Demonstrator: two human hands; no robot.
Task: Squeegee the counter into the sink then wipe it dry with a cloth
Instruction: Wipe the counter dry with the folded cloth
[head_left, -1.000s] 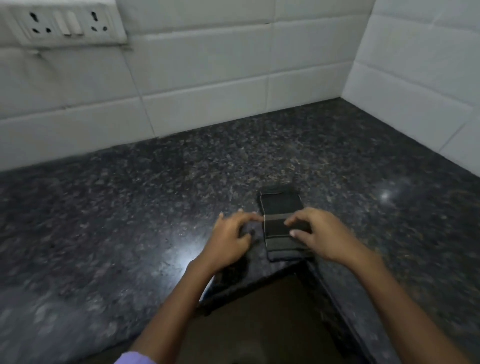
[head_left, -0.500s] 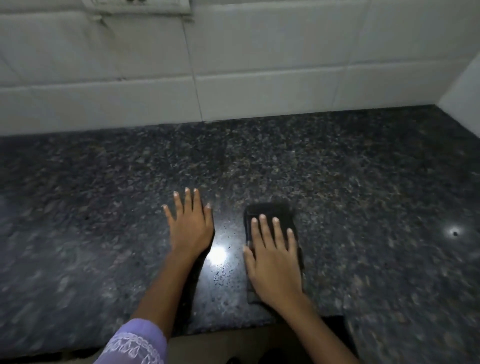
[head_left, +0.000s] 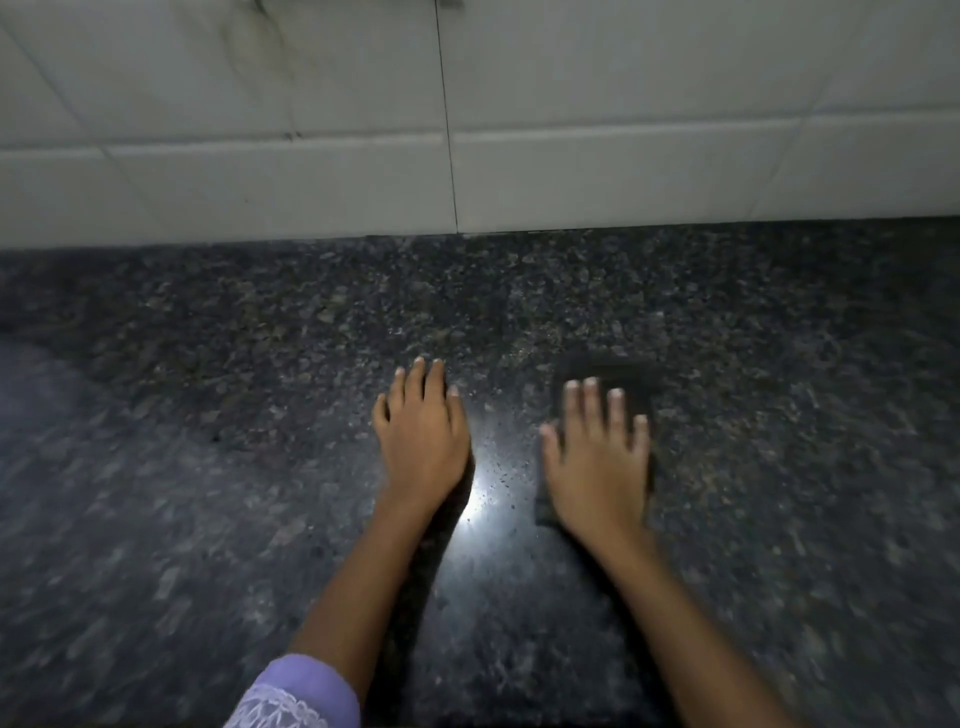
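Note:
A dark folded cloth lies flat on the black speckled granite counter. My right hand presses down on it with fingers spread, covering most of it; only its far edge and right side show. My left hand rests flat on the bare counter a short way to the left of the cloth, holding nothing. No squeegee or sink is in view.
A white tiled wall rises along the back edge of the counter. A bright lamp reflection shines on the stone between my hands. A lilac sleeve shows at the bottom.
One second ago both hands handled the cloth at the counter's front corner. Since then both have flattened out, and my right hand has slid to the right with the cloth under it.

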